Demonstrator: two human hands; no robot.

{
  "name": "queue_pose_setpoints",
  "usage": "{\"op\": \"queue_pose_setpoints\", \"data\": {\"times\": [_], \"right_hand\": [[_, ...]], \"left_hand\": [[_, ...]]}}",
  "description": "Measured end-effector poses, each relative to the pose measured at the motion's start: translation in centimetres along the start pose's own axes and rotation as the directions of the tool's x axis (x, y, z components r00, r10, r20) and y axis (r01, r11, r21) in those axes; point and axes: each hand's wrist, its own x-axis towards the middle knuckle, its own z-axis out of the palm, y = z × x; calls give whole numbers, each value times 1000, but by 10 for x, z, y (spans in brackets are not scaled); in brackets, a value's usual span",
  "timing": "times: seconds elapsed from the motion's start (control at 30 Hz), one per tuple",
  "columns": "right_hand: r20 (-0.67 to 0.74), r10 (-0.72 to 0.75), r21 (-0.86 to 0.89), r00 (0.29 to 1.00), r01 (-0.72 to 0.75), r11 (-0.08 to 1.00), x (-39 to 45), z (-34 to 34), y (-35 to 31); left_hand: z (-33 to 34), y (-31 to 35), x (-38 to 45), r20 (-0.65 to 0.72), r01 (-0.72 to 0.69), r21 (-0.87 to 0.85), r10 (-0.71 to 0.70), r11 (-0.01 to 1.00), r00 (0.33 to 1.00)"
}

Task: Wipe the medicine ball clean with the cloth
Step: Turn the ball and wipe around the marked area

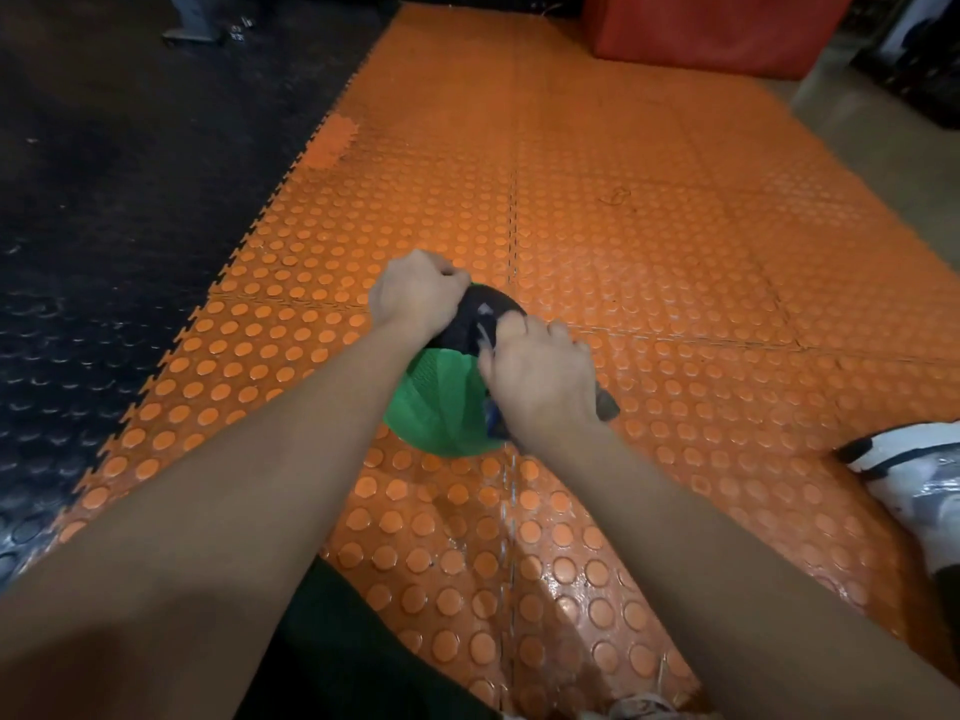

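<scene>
A green and black medicine ball [441,402] sits on the orange studded floor mat [649,262] just in front of me. My left hand [415,298] curls over the ball's far top left, fingers bent round its black part. My right hand [540,376] lies on the ball's right side with its fingers curled round a dark cloth [607,405]. Only a grey end of the cloth sticks out past the wrist, with a bluish bit under the palm. Both hands hide much of the ball.
Black studded matting [104,252] borders the orange mat on the left. A red padded block [717,28] stands at the far right. A white and black shoe [914,491] rests on the mat at the right edge. Bare concrete floor [893,142] lies beyond the mat's right side.
</scene>
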Motion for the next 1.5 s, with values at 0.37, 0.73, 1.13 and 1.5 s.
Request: {"op": "queue_pose_setpoints", "data": {"times": [0.37, 0.73, 1.13, 1.5], "right_hand": [[-112, 30, -10, 993, -31, 999, -9, 6, -23], [62, 115, 232, 991, -126, 964, 39, -12, -7], [-31, -22, 92, 999, 24, 995, -1, -3, -12], [83, 148, 257, 985, -165, 952, 32, -7, 5]], "left_hand": [[-1, -4, 1, -22, 53, -28, -53, 998, 998], [1, -5, -10, -65, 4, 5, -4, 1000, 998], [1, -5, -5, -58, 52, -8, -52, 999, 997], [-2, -8, -6, -77, 50, -18, -51, 999, 996]]}}
